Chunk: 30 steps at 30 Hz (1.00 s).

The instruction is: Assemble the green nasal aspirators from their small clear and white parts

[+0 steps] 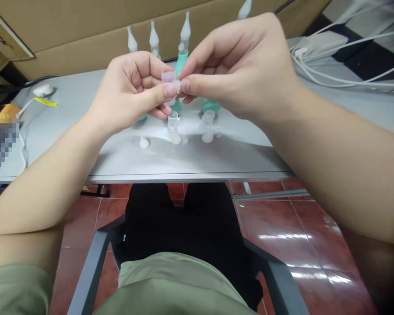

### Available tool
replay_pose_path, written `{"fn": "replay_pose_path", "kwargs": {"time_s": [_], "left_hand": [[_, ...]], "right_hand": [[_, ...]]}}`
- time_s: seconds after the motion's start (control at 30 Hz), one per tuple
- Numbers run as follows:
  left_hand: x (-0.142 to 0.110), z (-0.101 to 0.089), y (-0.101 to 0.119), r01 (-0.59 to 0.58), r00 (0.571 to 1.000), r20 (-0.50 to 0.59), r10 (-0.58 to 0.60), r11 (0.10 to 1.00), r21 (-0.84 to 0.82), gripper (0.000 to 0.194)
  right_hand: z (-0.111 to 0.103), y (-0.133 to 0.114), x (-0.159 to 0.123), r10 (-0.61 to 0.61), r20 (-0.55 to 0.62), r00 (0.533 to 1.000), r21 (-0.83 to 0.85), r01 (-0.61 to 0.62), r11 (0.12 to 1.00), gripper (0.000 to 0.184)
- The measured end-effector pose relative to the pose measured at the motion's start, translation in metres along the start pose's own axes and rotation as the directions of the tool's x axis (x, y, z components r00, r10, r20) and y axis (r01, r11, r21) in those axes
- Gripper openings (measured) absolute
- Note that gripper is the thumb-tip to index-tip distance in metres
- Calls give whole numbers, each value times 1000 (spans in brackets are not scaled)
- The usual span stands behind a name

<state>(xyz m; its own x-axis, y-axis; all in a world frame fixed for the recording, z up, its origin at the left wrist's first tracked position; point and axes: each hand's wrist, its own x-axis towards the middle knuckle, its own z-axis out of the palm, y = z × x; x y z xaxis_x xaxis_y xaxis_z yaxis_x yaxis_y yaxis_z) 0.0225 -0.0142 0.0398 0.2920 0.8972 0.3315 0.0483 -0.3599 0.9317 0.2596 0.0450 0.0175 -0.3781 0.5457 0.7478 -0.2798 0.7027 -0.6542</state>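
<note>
Above the table, my left hand [136,87] pinches a small clear plastic cup [168,77] between thumb and fingers. My right hand [230,70] comes in from the other side, its thumb and forefinger closed on a small whitish translucent piece [177,85] that touches the cup. Behind the hands stand several teal-based bottles with white pointed tips, one teal bottle [181,61] partly covered by my fingers. Below lie another clear cup [173,119], a white teardrop-shaped tip [144,142], and several thin translucent discs, one whitish disc [208,137] among them.
The grey table [124,164] ends just before my lap. Cardboard [85,26] rises along its back. White cables [315,81] and a white adapter [325,43] lie at right. A white plug-like device [43,90] and a blurred orange-topped item [3,135] are at left.
</note>
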Motion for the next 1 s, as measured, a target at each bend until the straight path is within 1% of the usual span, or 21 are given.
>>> {"fn": "replay_pose_path", "kwargs": {"time_s": [0.07, 0.13, 0.17, 0.27, 0.37, 0.47, 0.6, 0.7, 0.87, 1.0], "left_hand": [[1, -1, -2, 13, 1000, 0, -13, 1000, 4, 30], [2, -1, -4, 8, 1000, -16, -8, 1000, -20, 27], [2, -1, -5, 13, 1000, -21, -14, 1000, -25, 27], [3, 0, -7, 31, 999, -28, -32, 999, -33, 26], [3, 0, -7, 58, 998, -29, -59, 997, -54, 23], [3, -1, -7, 68, 998, -7, -69, 994, -89, 22], [3, -3, -8, 85, 996, 25, -83, 991, -106, 24], [4, -5, -7, 102, 994, 45, -98, 989, -104, 23], [4, -5, -5, 119, 993, 34, -116, 985, -123, 21], [3, -3, -3, 121, 992, 32, -118, 984, -128, 21]], "right_hand": [[-1, -9, -1, 148, 63, 987, -47, -145, 988, 21], [-3, -15, -1, 227, 92, 970, -58, -222, 973, 23], [-5, -16, -1, 243, 98, 965, -48, -239, 970, 24], [-8, -12, -1, 260, 96, 961, -35, -258, 966, 27], [-8, -5, -2, 238, 97, 966, -49, -234, 971, 30], [-7, -2, -4, 213, 107, 971, -24, -211, 977, 31], [-7, -2, -4, 253, 114, 961, -7, -254, 967, 36], [-9, -3, -1, 286, 157, 945, 21, -293, 956, 36], [-11, -4, 1, 310, 181, 933, 69, -326, 943, 29], [-9, -1, 2, 309, 174, 935, 105, -330, 938, 36]]}}
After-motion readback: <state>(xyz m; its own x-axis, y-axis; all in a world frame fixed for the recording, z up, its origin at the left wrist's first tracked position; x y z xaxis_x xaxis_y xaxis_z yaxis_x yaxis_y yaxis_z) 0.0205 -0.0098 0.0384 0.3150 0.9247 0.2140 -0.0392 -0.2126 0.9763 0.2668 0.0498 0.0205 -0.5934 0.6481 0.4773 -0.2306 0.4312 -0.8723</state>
